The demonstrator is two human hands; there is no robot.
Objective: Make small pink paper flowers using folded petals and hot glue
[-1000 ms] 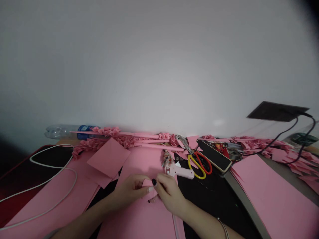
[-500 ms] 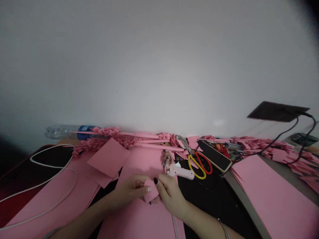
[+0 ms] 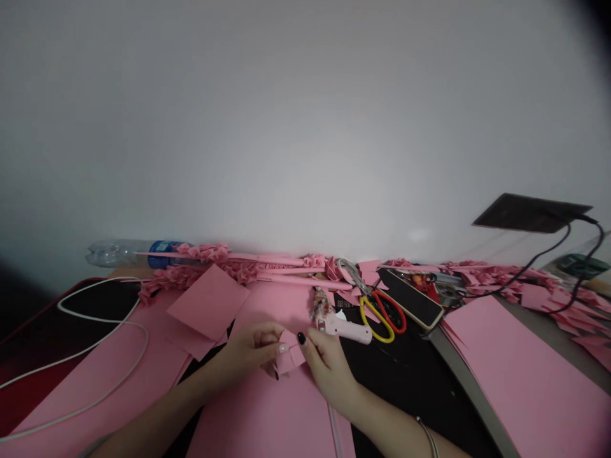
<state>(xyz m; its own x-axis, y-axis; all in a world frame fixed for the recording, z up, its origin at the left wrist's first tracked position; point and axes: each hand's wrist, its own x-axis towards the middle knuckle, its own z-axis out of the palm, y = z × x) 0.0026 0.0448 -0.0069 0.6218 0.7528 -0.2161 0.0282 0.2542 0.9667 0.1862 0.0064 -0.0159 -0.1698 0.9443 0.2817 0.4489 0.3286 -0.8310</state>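
Note:
A small piece of pink paper with a crease or slit across it is held between both hands at the lower middle. My left hand pinches its left side, thumb on top. At its right edge, my right hand grips it between thumb and fingers, which are partly hidden behind. Under the hands lies a long pink sheet. A pink glue gun rests just beyond my right hand, beside scissors with yellow and red handles.
Pink sheets lie at the right, and a pink square at the left near a white cable. Behind are a phone, a plastic bottle and folded pink pieces along the wall.
The small paper has turned a little in my fingers and now shows a line across it. Both hands have shifted slightly, and the left fingers have moved around the paper.

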